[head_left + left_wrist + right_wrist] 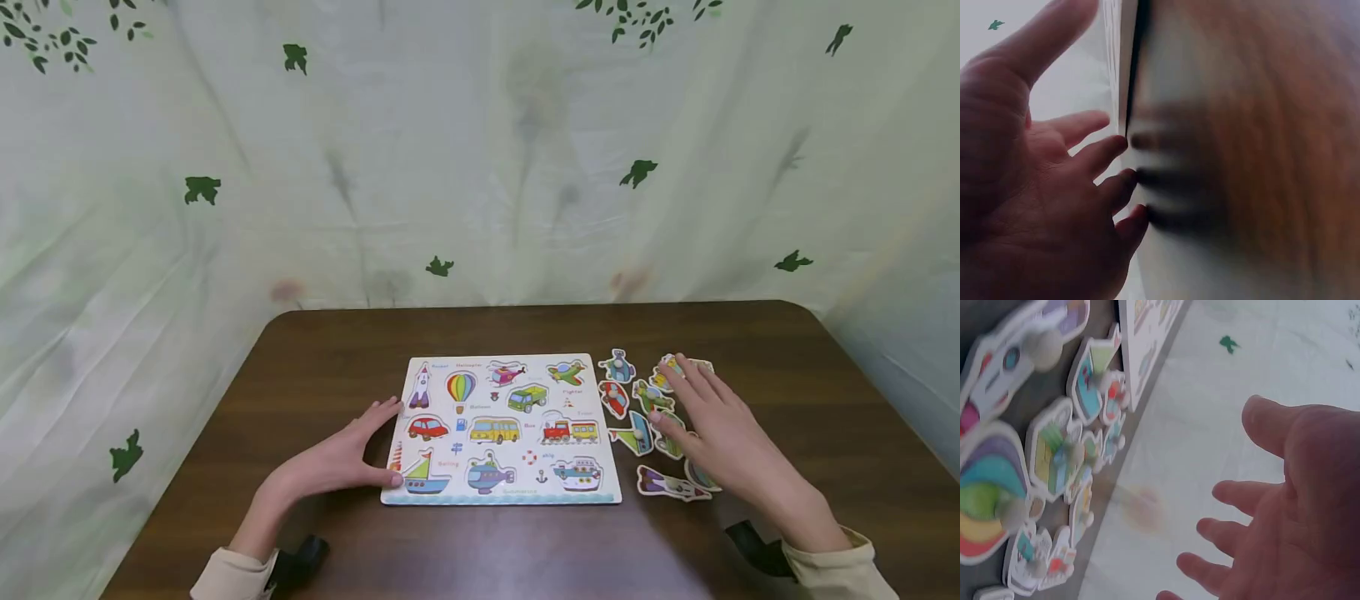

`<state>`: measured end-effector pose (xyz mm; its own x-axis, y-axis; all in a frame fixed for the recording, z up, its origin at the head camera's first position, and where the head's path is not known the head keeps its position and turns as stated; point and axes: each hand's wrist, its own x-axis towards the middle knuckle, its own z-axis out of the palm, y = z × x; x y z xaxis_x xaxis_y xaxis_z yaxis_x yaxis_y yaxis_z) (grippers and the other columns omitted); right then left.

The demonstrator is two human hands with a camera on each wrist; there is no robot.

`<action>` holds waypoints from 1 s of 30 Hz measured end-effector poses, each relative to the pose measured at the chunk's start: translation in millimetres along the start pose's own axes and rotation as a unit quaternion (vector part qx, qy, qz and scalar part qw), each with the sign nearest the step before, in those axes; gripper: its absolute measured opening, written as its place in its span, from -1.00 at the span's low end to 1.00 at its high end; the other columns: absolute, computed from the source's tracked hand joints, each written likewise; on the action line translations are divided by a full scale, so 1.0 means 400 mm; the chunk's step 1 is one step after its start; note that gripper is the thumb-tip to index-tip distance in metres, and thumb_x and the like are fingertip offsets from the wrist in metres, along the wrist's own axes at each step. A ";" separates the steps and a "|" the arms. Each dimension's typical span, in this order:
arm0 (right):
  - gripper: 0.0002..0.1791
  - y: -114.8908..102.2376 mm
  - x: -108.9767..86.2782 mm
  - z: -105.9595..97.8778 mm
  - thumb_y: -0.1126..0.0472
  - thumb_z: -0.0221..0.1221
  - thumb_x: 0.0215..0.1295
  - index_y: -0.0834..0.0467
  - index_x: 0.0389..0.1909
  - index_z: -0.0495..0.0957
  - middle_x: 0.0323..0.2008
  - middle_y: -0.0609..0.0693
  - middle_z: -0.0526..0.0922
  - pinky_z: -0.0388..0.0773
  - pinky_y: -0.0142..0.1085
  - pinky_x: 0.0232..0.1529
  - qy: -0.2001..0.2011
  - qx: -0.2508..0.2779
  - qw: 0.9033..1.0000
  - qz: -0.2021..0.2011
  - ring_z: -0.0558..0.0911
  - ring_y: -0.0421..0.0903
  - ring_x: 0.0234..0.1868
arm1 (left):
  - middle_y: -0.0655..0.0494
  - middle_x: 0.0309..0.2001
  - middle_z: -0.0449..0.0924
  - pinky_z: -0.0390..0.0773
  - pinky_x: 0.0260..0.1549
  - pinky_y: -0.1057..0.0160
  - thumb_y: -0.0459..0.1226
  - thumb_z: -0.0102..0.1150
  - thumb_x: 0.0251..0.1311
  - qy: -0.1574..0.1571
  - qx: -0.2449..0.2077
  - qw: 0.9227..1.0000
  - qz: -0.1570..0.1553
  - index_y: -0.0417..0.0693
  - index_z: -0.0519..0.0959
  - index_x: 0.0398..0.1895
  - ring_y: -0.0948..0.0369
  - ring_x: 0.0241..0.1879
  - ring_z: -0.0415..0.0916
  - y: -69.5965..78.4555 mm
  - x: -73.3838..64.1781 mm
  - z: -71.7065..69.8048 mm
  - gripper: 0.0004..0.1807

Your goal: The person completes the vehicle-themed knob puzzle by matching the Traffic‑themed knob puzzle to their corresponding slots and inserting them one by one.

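A white puzzle board [588, 396] printed with colourful vehicles lies flat on the table. My left hand [330, 461] touches its left side, the thumb at the lower corner and the fingers spread along the edge. In the left wrist view, the fingertips [1138, 215] come down to the table beside the board. My right hand [731, 446] is held over the puzzle pieces, fingers extended and nothing in its grasp. Under and around it are a rocket piece [667, 483], a sailboat piece [637, 434] and a red piece [615, 400]. A hot-air balloon piece [988, 469] shows in the right wrist view.
Several knobbed pieces cluster against the board's right side, some partly hidden by my right hand. The brown table [337, 342] has rounded far corners. Behind it hangs a pale curtain [480, 208] with green leaf shapes. Dark straps [757, 550] sit near both wrists.
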<state>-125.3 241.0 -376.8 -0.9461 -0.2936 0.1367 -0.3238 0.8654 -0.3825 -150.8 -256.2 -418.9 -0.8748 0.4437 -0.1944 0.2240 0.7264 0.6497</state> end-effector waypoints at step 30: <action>-0.78 0.131 0.032 0.041 0.31 0.37 0.17 -0.05 -0.22 0.75 0.27 0.13 0.44 0.26 0.20 0.11 0.001 0.155 0.985 -0.072 0.26 0.27 0.34 | -0.08 0.54 -0.05 -0.24 0.32 -0.37 0.12 0.51 -0.15 -0.024 -0.002 1.000 0.018 -0.01 0.03 0.57 -0.16 0.51 -0.35 -0.020 0.000 -0.002 0.24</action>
<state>-154.4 275.9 -410.0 -0.8906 -0.4026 0.2116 -0.4408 0.6496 -0.6194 -152.8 -262.3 -423.5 -0.8448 0.4943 -0.2051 0.2532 0.7069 0.6604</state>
